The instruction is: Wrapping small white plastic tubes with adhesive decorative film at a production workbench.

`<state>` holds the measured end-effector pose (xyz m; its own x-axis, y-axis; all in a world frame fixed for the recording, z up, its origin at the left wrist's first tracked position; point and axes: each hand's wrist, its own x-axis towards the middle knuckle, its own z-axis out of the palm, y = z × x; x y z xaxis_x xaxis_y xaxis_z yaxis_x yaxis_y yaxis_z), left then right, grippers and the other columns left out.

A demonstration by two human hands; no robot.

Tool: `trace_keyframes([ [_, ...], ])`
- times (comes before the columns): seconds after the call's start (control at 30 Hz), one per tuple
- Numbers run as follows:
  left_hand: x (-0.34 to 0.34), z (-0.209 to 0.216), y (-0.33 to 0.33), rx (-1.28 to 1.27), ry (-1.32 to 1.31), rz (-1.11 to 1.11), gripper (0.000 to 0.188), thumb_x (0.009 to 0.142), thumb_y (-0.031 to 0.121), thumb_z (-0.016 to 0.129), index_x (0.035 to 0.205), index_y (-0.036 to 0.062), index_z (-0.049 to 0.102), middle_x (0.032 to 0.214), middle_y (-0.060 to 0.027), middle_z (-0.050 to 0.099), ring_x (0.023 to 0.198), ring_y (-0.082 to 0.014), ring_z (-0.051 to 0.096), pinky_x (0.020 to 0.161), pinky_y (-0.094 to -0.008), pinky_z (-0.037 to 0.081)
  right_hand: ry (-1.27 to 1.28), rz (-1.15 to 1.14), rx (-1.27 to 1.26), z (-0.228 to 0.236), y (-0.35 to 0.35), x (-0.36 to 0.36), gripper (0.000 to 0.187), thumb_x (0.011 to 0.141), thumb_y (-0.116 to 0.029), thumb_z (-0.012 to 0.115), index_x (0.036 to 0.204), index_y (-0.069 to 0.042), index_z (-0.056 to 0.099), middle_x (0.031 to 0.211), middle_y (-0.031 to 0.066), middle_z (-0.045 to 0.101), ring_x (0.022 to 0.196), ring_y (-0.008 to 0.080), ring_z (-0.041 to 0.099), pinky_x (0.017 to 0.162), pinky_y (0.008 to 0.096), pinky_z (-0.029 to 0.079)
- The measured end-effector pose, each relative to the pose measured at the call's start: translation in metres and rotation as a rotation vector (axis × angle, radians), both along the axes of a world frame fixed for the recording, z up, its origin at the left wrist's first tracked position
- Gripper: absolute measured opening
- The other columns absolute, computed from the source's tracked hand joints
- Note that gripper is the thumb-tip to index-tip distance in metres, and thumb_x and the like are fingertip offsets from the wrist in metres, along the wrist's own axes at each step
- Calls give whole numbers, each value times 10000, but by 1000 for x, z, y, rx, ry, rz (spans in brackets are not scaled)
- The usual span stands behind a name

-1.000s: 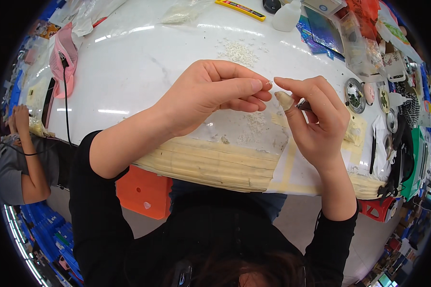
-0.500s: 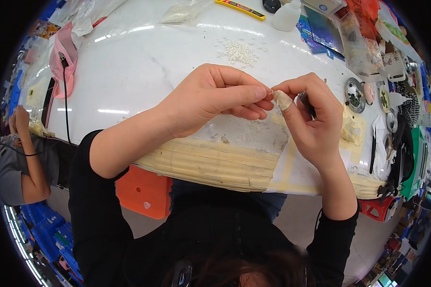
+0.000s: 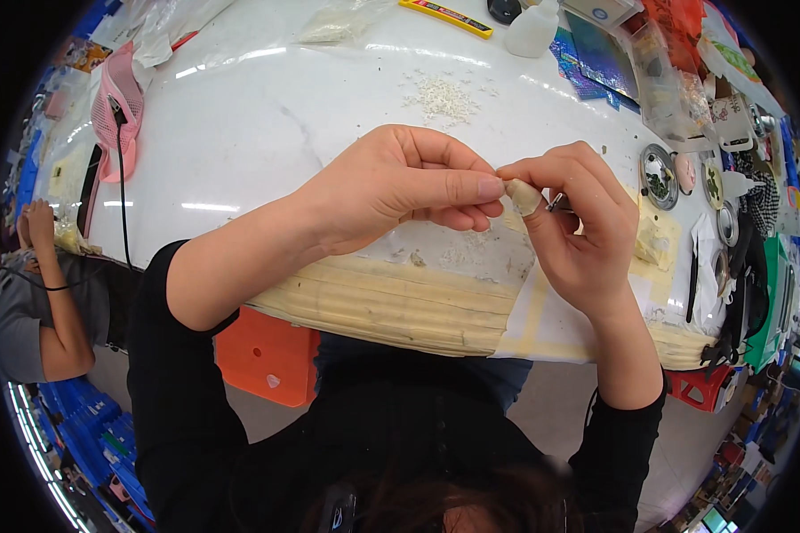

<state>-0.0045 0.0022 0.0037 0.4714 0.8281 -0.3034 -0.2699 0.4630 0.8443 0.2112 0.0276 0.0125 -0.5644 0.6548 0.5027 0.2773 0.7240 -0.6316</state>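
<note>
My left hand [image 3: 400,186] is closed in a pinch, thumb against index finger, above the near part of the table. My right hand [image 3: 588,222] meets it fingertip to fingertip, its index finger and thumb also pinched. A pale covering, like tape, wraps the right thumb tip [image 3: 525,197]. Whatever lies between the fingertips is too small to make out. Tucked in the curled fingers of my right hand is a slim, shiny metal tool [image 3: 557,202], mostly hidden. Beyond the hands, a scattered heap of tiny white pieces [image 3: 444,98] lies on the white table [image 3: 240,115].
Tan tape strips cover the table's front edge [image 3: 391,302]. A white squeeze bottle [image 3: 533,31] and a yellow packet [image 3: 446,18] are at the back. Round metal dishes [image 3: 658,176] stand at right. On the left lie a pink mesh pouch [image 3: 118,107] and cable; another person [image 3: 44,302] sits there.
Both hands have sunk slightly toward me, still joined at the fingertips. The right thumb has tilted, and the metal tool shows at a different angle.
</note>
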Motion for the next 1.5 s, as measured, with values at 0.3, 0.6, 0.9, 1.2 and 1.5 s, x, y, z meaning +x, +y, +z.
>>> trace_keyframes([
  [0.3,1,-5,3,-12,-81,57,177,958,189,633,1040,39,678,964,-62,694,851,-140,691,788,-246,569,40,-19,0,0,-1,-3,378,680,134,613,1015,-21,696,842,70,619,721,145,638,614,247,568],
  [0.6,2,-8,4,-54,-153,-8,210,985,222,592,1079,42,643,948,-34,658,892,-144,687,797,-233,579,35,-34,15,0,0,-2,317,695,122,650,977,-19,684,840,59,612,728,139,631,625,239,575],
  [0.9,2,-11,5,-57,-205,-45,212,994,226,575,1079,39,628,941,-42,658,900,-144,688,784,-222,579,31,-32,4,1,0,-1,309,701,110,652,977,-24,686,819,58,605,713,137,633,623,242,575],
  [1.2,2,-9,0,127,-38,44,163,963,167,617,1008,24,682,966,-69,689,857,-139,691,777,-251,572,41,-29,38,-1,-1,-3,293,700,113,647,953,-26,694,836,59,633,699,145,649,603,245,575],
  [1.5,3,-6,-1,187,15,73,169,951,147,630,995,-5,689,910,-107,706,829,-157,695,764,-266,572,56,-37,69,-4,-1,-2,266,734,105,662,958,-29,714,798,19,635,597,56,477,453,204,288],
])
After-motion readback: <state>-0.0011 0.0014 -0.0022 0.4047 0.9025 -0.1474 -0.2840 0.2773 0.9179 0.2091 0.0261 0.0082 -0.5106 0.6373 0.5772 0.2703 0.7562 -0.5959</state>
